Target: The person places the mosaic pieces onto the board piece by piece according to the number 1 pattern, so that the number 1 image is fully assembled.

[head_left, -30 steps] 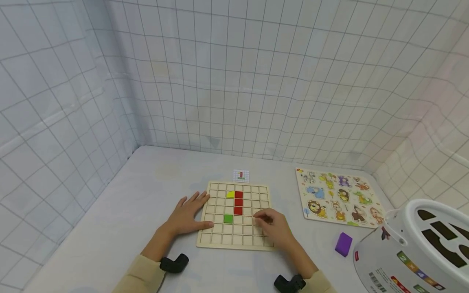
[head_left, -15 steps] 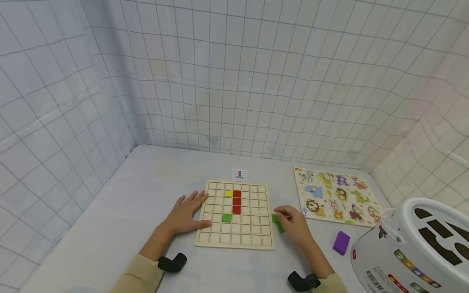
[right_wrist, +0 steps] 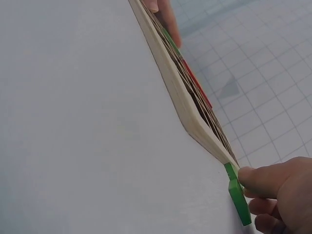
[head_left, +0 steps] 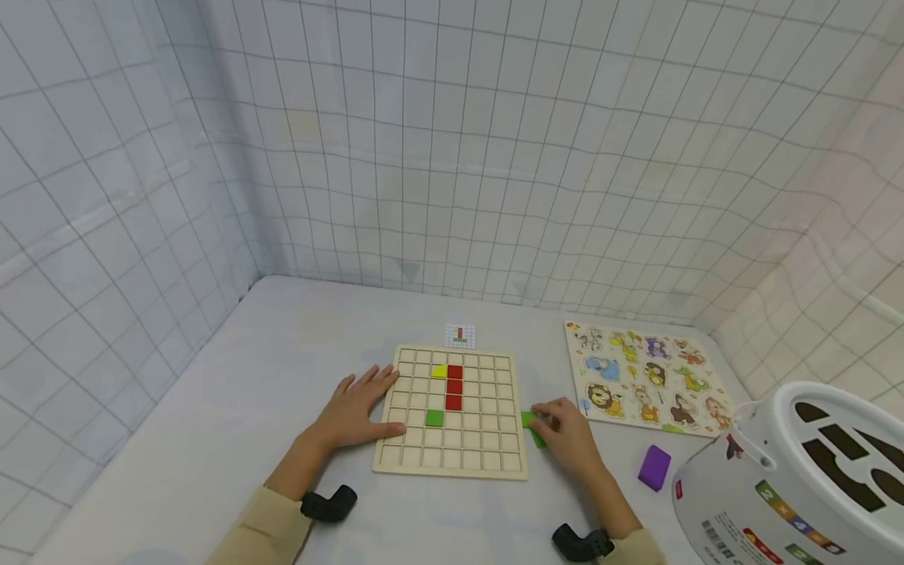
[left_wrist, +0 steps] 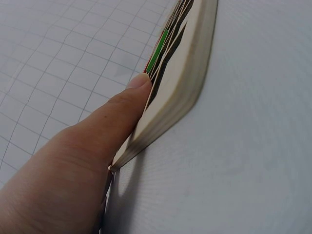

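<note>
A wooden grid board [head_left: 487, 463] lies on the table. Three red tiles [head_left: 454, 387] in a column, a yellow piece [head_left: 439, 371] and a green tile [head_left: 434, 417] sit in its cells. My left hand [head_left: 351, 412] rests with spread fingers over the board's left edge; the thumb [left_wrist: 117, 117] lies across the frame in the left wrist view. Beside the board's right edge, my right hand [head_left: 568, 435] pinches one of two green tiles [head_left: 528, 420] between thumb and fingers. The other green tile [right_wrist: 239, 202] lies right against it in the right wrist view.
A small printed pattern card [head_left: 460, 336] lies behind the board. To the right are an animal puzzle board [head_left: 646, 377], a purple block [head_left: 654, 468] and a large white bucket [head_left: 791, 486] with a cut-out lid. Grid-patterned cloth walls [head_left: 452, 157] surround the table.
My right hand has moved right from over the board to the green tiles beside it, and its fingers are now on one. The left hand stays on the board's edge.
</note>
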Demonstrator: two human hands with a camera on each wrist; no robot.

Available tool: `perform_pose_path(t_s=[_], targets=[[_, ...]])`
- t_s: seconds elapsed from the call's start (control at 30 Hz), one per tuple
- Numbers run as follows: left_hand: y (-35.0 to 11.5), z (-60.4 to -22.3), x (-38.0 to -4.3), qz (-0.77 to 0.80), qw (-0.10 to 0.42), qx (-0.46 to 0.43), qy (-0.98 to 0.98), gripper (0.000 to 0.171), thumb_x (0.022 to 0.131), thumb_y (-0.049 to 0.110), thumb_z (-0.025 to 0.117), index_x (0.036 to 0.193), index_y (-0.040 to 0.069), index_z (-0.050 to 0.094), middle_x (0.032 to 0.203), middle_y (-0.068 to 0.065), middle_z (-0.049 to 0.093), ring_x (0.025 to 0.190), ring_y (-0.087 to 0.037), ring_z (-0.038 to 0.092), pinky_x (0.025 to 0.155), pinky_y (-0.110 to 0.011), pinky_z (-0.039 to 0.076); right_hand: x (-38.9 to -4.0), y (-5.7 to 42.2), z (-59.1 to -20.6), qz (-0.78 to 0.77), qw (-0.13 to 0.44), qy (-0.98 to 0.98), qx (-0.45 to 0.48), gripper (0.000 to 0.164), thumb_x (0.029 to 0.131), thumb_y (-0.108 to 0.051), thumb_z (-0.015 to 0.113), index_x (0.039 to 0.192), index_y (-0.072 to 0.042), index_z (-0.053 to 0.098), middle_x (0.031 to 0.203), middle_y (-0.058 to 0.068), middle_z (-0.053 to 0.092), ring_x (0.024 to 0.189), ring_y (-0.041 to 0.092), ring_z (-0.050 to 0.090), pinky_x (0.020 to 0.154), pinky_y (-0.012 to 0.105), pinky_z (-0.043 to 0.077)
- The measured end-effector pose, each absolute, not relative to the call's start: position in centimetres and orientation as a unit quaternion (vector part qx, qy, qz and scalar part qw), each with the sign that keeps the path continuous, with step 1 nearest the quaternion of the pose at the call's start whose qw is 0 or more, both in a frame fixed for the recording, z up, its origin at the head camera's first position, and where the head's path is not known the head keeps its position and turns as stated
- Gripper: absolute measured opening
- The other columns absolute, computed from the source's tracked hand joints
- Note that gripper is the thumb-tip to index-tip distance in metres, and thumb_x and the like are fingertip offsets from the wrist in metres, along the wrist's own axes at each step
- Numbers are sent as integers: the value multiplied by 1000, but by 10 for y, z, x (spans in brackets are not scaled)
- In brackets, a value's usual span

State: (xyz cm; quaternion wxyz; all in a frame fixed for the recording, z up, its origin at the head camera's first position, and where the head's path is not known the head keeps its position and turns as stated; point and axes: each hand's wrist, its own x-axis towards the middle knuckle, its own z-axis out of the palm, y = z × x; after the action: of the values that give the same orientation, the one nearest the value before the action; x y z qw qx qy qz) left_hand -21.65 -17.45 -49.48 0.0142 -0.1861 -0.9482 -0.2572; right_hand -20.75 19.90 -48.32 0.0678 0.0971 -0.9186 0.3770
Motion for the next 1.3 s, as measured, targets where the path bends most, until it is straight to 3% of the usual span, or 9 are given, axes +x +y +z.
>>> perform_pose_path(t_s=[0.13,0.3,0.5,0.77,1.0,1.3], targets=[[-174,-494,-217,-261,11,-188,-947,99,78,66,65,152,8,35,156,-10,32,145,-34,21,112,-61,11,-208,197,-485,364,61,-925,87,21,85,-11,76,104,-1,73,91,2,56,72,13,44,60,26,39],[-174,-494,-217,-259,14,-185,-948,98,78,66,65,152,8,36,156,-10,32,145,-34,21,112,-61,11,-208,195,-487,362,93,-923,96,14,84,-7,76,95,-3,68,89,2,55,72,13,44,60,26,39],[-174,-495,-217,-261,14,-188,-947,98,78,66,65,151,7,36,156,-11,33,145,-35,22,112,-61,12,-207,194,-484,392,84,-913,77,7,89,-6,69,89,-7,62,80,0,55,69,13,48,58,25,41],[-176,-494,-217,-260,16,-189,-947,99,77,66,67,152,8,36,156,-10,32,145,-34,22,112,-60,12,-206,190,-480,425,77,-900,54,6,94,-9,65,90,-6,63,78,-1,59,72,14,53,60,24,45],[-177,-495,-218,-261,17,-190,-946,97,79,66,65,152,8,36,156,-11,33,145,-34,21,112,-60,12,-208,182,-477,432,119,-890,83,8,93,-11,67,89,-5,64,74,-2,60,67,13,53,57,23,45],[-176,-495,-218,-261,14,-190,-946,97,79,65,65,152,8,36,156,-10,32,145,-34,21,112,-60,11,-212,164,-474,454,115,-876,115,7,92,-11,69,88,-7,64,78,-2,63,70,12,56,60,23,45]])
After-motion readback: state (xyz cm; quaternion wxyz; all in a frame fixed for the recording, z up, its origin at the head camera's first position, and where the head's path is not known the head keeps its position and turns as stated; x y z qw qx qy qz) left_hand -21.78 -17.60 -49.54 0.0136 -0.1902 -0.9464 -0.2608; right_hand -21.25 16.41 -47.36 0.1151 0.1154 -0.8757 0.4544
